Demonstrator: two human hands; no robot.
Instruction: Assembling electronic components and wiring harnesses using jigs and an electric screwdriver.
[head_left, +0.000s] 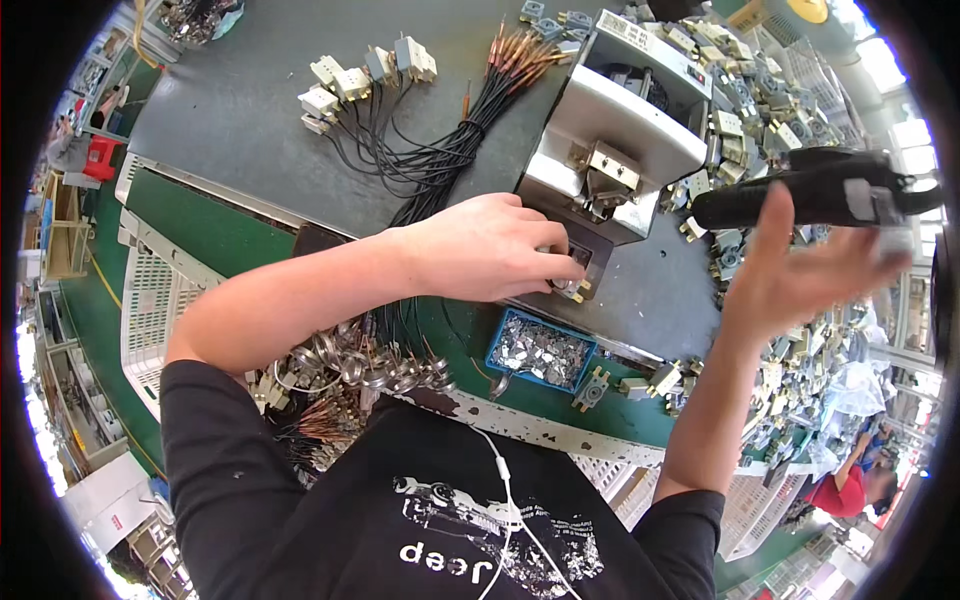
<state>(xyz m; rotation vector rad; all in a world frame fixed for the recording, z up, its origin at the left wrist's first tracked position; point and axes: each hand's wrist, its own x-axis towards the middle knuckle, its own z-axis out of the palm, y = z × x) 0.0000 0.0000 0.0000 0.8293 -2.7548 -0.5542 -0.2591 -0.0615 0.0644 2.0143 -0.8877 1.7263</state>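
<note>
My left hand (pixel 490 250) reaches in across the bench, its fingers closed on a small plug part with brass pins (pixel 572 290). The part is at the base of a metal bench machine (pixel 625 130), and the fingers cover most of it. At the right, my right hand (pixel 800 280) is raised and blurred, thumb and fingers spread apart. A black cylindrical power tool (pixel 745 205), also smeared by motion, lies level just beyond that hand, overlapped by the thumb. No grip on it shows.
A blue tray (pixel 540 350) of small metal pieces stands near the bench edge. Bundled black cables (pixel 440 160) with white and grey plugs (pixel 350 85) lie beyond my left arm. Loose plug housings (pixel 740 120) are heaped at the right. Coiled cords (pixel 370 365) hang near my body.
</note>
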